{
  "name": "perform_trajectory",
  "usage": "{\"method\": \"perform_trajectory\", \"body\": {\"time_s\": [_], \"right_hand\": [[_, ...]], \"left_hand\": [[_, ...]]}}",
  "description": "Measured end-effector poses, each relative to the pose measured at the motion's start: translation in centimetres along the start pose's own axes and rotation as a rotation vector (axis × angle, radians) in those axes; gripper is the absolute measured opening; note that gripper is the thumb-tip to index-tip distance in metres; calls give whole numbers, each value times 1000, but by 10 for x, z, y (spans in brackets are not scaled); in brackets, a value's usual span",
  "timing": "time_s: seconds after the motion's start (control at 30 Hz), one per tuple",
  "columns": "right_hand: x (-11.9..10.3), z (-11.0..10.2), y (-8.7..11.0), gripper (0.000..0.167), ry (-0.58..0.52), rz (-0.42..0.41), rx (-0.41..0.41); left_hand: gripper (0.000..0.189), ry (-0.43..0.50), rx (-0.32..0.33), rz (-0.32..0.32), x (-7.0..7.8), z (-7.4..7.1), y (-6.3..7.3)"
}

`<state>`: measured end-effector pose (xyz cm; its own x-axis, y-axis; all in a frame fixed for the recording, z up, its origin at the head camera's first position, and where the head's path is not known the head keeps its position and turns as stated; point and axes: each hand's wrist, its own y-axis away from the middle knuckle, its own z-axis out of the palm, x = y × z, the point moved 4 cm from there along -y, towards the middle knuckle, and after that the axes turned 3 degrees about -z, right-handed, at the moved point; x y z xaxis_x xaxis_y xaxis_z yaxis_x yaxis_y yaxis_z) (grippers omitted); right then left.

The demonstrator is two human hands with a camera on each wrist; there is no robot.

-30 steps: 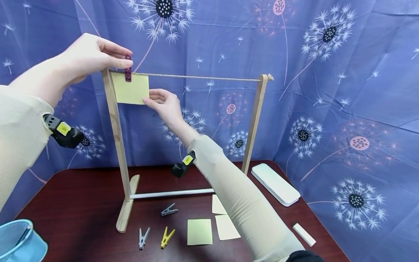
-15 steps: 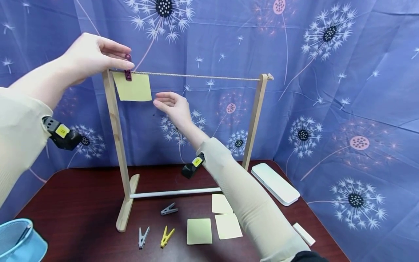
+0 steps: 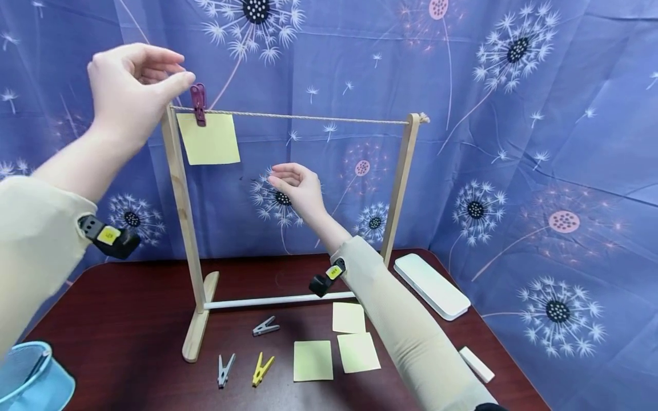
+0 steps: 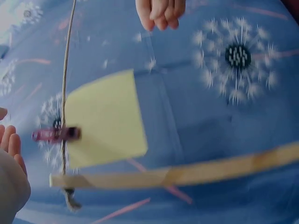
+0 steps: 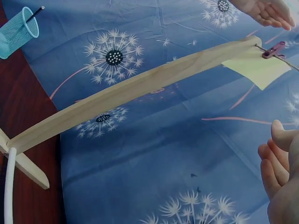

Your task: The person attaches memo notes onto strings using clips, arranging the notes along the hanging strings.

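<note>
A yellow sticky note (image 3: 209,140) hangs from the rope (image 3: 308,117) near its left end, held by a dark purple clothespin (image 3: 199,105). My left hand (image 3: 128,91) is beside the clothespin's top with fingers loosely bent and nothing in them; in the left wrist view a gap shows between the hand (image 4: 11,177) and the clothespin (image 4: 56,134). My right hand (image 3: 300,188) hovers below and right of the note, fingers relaxed, holding nothing. In the right wrist view the right hand (image 5: 282,172) is well apart from the note (image 5: 259,70).
The rope spans a wooden frame with a left post (image 3: 182,211) and right post (image 3: 400,188). On the table lie grey clothespins (image 3: 224,370), a yellow clothespin (image 3: 262,370), a green sticky note (image 3: 313,361), pale notes (image 3: 358,352), a white case (image 3: 432,286) and a blue mesh basket (image 3: 56,382).
The right hand let go of the note's edge and moved right and down. The left hand released the clothespin and drew back to the left. The note stays hanging.
</note>
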<state>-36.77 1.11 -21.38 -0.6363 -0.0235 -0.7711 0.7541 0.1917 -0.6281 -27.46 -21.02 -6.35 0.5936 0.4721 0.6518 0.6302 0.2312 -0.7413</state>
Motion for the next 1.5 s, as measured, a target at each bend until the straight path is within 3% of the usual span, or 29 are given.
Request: {"method": "perform_trajectory", "body": {"time_s": [0.17,0.47,0.7,0.97,1.23,1.37,1.5], "right_hand": [[12,-11,16,28,-4,15,18],[34,-34,53,25,-32,55,4],[49,-55,81,26,-42,82,39],[73,-73,118,26,-27,164,59],[102,-91,155,29,43,277,122],[115,-98,165,30,44,300,89],[126,-107,179,33,92,332,36]], "left_hand": [[19,124,-2,28,-7,15,26],[28,12,-271,58,-42,32,72],[28,-18,-398,-45,-79,46,113],[31,6,-656,-228,-140,73,172],[35,65,-705,-349,-187,96,230],[37,60,-721,-394,-201,108,252],[44,10,-711,-483,-213,119,271]]}}
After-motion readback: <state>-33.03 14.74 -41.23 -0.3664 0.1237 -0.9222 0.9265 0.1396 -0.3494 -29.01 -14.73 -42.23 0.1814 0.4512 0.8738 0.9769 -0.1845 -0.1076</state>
